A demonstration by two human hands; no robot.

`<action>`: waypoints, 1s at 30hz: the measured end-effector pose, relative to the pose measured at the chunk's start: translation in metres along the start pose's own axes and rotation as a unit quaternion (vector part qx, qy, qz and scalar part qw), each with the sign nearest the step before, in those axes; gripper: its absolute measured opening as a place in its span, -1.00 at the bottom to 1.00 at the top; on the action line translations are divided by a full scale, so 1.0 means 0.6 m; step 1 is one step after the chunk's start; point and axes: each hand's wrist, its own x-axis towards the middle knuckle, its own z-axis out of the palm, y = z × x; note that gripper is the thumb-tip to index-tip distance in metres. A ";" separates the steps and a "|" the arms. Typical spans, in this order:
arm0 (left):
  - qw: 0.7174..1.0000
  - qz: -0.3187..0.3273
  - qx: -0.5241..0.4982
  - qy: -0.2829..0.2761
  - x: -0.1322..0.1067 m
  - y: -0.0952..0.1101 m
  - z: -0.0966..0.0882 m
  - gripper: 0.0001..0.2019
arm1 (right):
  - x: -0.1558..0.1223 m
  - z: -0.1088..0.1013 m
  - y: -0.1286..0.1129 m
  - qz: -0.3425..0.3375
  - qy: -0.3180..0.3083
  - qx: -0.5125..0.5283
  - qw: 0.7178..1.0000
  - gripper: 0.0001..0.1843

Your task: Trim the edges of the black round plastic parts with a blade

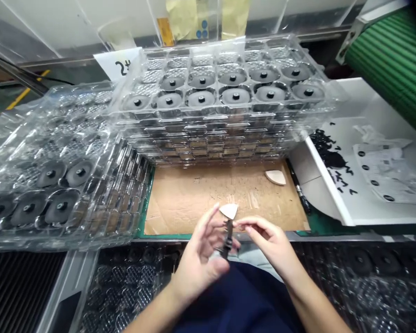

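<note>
A small dark plastic part (228, 241), slightly blurred, is held upright in my left hand (197, 259), with the fingers curled behind it and the thumb in front. Close to its upper end, my right hand (268, 238) has thumb and forefinger pinched together. Whatever those fingertips hold, if anything, is too small to make out. Just beyond my hands, a pale wedge-shaped piece (229, 210) lies on the cardboard sheet (187, 194). Another pale wedge-shaped piece (276, 177) rests farther back on the right of the sheet.
Stacked clear trays (208, 134) holding round dark parts stand behind the cardboard. More clear trays (118, 185) are stacked on the left. At right, a white bin (333, 194) contains small black pieces (327, 150) and plastic bags (388, 166). A dark pen-like tool (302, 199) lies beside it.
</note>
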 end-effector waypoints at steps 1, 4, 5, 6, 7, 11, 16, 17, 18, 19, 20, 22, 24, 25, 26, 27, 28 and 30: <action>0.992 0.050 0.119 -0.001 0.004 -0.001 0.001 -0.22 | -0.006 -0.005 -0.001 0.001 0.014 0.007 1.000 -0.83; 0.921 0.137 0.362 -0.037 0.015 -0.002 0.002 0.07 | -0.023 -0.024 -0.008 -0.011 0.067 0.026 0.997 -0.85; 0.906 0.143 0.395 -0.053 0.019 -0.002 0.003 0.09 | -0.028 -0.030 -0.013 -0.024 0.078 0.036 0.996 -0.86; 0.897 0.144 0.413 -0.064 0.022 -0.003 0.004 0.10 | -0.031 -0.036 -0.019 -0.040 0.081 0.048 0.995 -0.88; 0.891 0.144 0.424 -0.070 0.025 -0.003 0.006 0.10 | -0.032 -0.040 -0.025 -0.055 0.075 0.062 0.994 -0.89; 0.896 0.140 0.415 -0.075 0.031 -0.004 0.012 0.06 | -0.025 -0.050 -0.044 -0.039 -0.017 0.106 0.993 -0.89; 0.913 0.101 0.389 -0.072 0.026 -0.004 0.015 0.02 | -0.008 -0.055 -0.058 0.024 -0.153 0.138 0.978 -0.90; 0.916 0.093 0.384 -0.071 0.024 -0.005 0.015 0.02 | -0.006 -0.055 -0.061 0.028 -0.171 0.144 0.974 -0.90; 0.919 0.084 0.379 -0.069 0.022 -0.006 0.014 0.02 | -0.004 -0.055 -0.064 0.030 -0.183 0.147 0.972 -0.89; 0.922 0.073 0.374 -0.065 0.020 -0.008 0.014 0.02 | -0.004 -0.053 -0.065 0.028 -0.189 0.143 0.971 -0.88; 0.926 0.060 0.369 -0.059 0.019 -0.010 0.012 0.01 | -0.003 -0.051 -0.066 0.027 -0.184 0.133 0.973 -0.87; 0.937 0.023 0.347 -0.041 0.019 -0.014 0.009 -0.02 | -0.003 -0.045 -0.062 0.035 -0.143 0.137 0.980 -0.86; 0.951 -0.024 0.309 -0.018 0.024 -0.017 0.007 -0.11 | -0.001 -0.036 -0.050 0.067 -0.082 0.191 0.976 -0.81; 0.954 -0.047 0.295 -0.013 0.027 -0.018 0.006 -0.24 | 0.000 -0.031 -0.043 0.083 -0.056 0.229 0.968 -0.75; 0.955 -0.066 0.290 -0.009 0.030 -0.017 0.006 -0.42 | 0.002 -0.026 -0.035 0.094 -0.040 0.261 0.960 -0.69; 0.953 -0.083 0.293 -0.006 0.032 -0.015 0.007 -0.61 | 0.004 -0.020 -0.027 0.099 -0.032 0.279 0.955 -0.63; 0.949 -0.099 0.298 -0.005 0.034 -0.012 0.008 -0.73 | 0.005 -0.013 -0.018 0.099 -0.028 0.280 0.955 -0.60; 0.944 -0.138 0.300 -0.004 0.035 0.001 0.007 -0.73 | 0.007 -0.002 -0.001 0.096 -0.030 0.258 0.961 -0.60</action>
